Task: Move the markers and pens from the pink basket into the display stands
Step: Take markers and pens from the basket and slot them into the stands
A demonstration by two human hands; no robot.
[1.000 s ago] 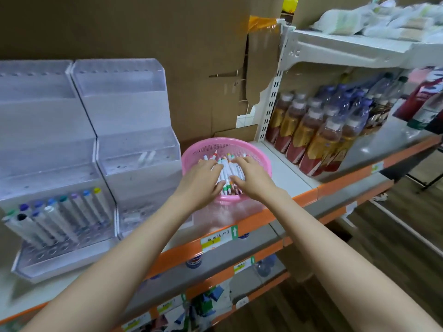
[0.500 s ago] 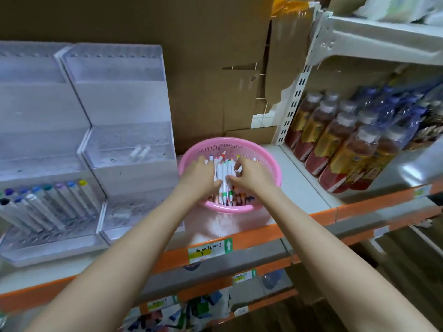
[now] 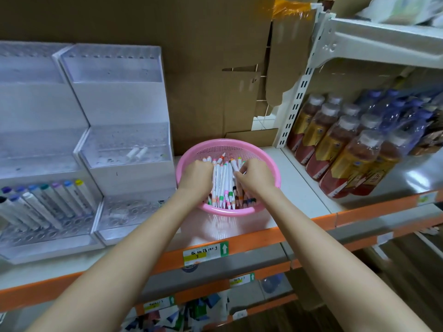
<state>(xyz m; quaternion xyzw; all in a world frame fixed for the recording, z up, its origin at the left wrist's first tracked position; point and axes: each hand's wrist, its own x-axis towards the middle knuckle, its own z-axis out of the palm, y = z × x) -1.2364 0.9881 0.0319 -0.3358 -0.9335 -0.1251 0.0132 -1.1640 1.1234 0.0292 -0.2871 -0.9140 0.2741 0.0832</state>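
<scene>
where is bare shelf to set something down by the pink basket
Bare shelf between pink basket and bottles, plus a strip before the orange edge. Crowded: left hand, right hand and markers fill the basket; display stand close left.

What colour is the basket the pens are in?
The basket is pink; the head view shows it best.

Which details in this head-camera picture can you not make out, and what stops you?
Head view only:
- Fingers of the left hand: hidden behind the hand's back, so their grip on the markers is unclear.
- Shelf price label: handwriting too small to read.
- Left display stand: cut off by the left edge.
- Drink bottles: label print blurred.
</scene>
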